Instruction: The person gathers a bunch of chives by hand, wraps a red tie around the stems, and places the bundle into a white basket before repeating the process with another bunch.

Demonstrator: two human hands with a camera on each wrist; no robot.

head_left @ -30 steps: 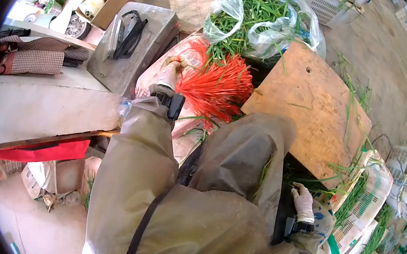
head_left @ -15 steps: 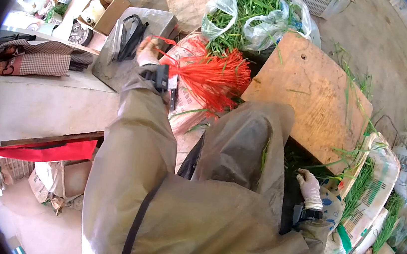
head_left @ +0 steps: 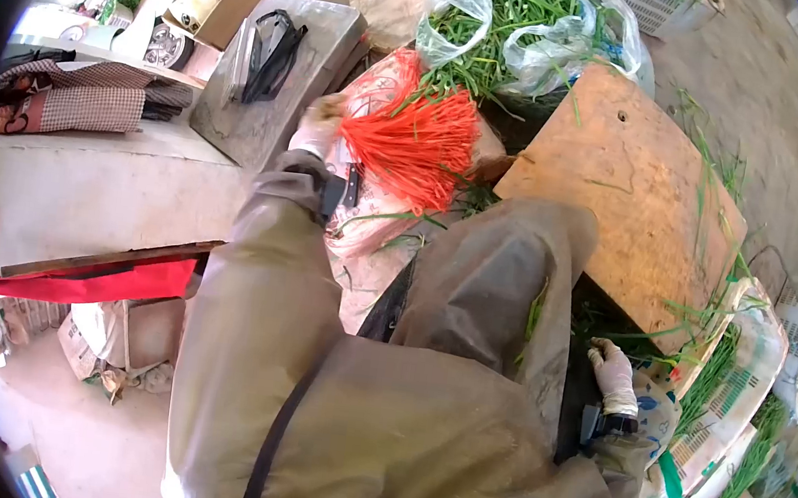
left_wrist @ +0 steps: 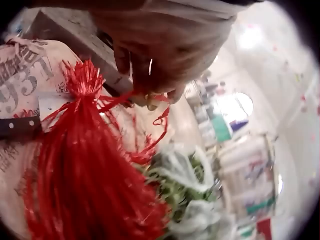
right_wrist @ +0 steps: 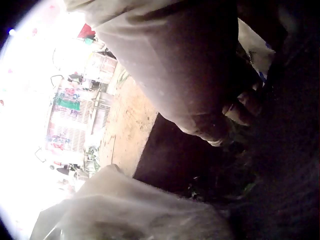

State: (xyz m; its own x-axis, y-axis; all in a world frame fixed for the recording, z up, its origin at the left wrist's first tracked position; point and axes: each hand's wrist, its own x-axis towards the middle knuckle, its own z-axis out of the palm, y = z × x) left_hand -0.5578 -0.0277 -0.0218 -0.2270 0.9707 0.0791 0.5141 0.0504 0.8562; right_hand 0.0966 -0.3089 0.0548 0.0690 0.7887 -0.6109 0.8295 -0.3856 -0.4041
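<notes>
A bundle of red plastic strings, tied near one end, lies fanned out on a printed sack. At its left edge in the head view, my gloved left hand pinches a red strand with its fingertips. A knife with a dark riveted handle lies on the sack beside the bundle. My gloved right hand is low beside the wooden board, fingers curled near green stalks. Deep shadow covers its fingertips; I cannot tell whether they grip anything.
Beyond the strings stands a clear plastic bag full of long green leaves. A grey box with a black bag on it is at the left. On the right, a lined crate holds more greens.
My left hand left the bundle leftward, drawing a red strand out, and has now come back to the bundle's edge. The right hand has kept its place by the board.
</notes>
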